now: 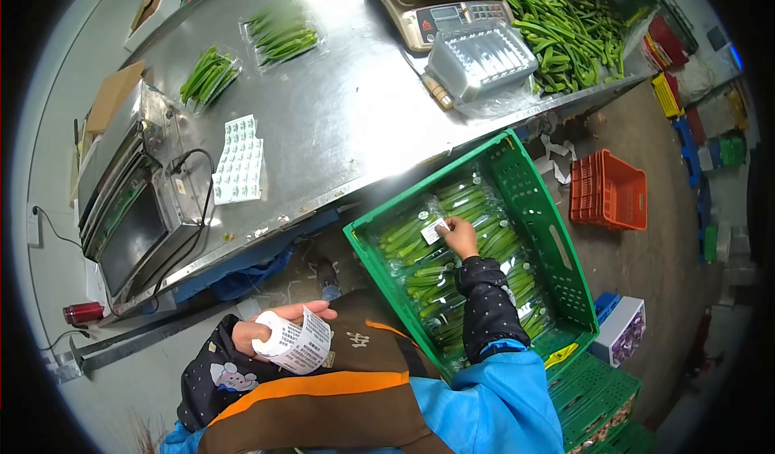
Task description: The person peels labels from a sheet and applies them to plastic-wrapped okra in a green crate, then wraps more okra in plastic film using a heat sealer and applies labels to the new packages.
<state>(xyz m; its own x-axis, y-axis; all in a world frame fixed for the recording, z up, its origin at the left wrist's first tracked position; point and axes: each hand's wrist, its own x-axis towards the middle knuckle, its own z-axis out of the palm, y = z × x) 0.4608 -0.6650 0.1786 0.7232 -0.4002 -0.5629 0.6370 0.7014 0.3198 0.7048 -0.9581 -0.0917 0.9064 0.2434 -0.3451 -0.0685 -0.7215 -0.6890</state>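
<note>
My left hand [246, 337] is at my lap, closed around a roll of printed white labels [295, 343], with a strip hanging loose from it. Over the green crate [533, 192], my right hand [460, 238] reaches in with a small white label [434, 230] at its fingertips, right at the surface of a wrapped pack. Clear-wrapped packs of okra [424, 284] fill the crate in rows, and several bear small stickers.
On the steel table [323, 123] lie two okra packs [278, 38], a sticker sheet [239, 159], a weighing scale [436, 10], clear plastic trays [482, 58] and loose okra [565, 34]. A wrapping machine [145, 204] stands left. An orange crate [608, 189] sits on the floor.
</note>
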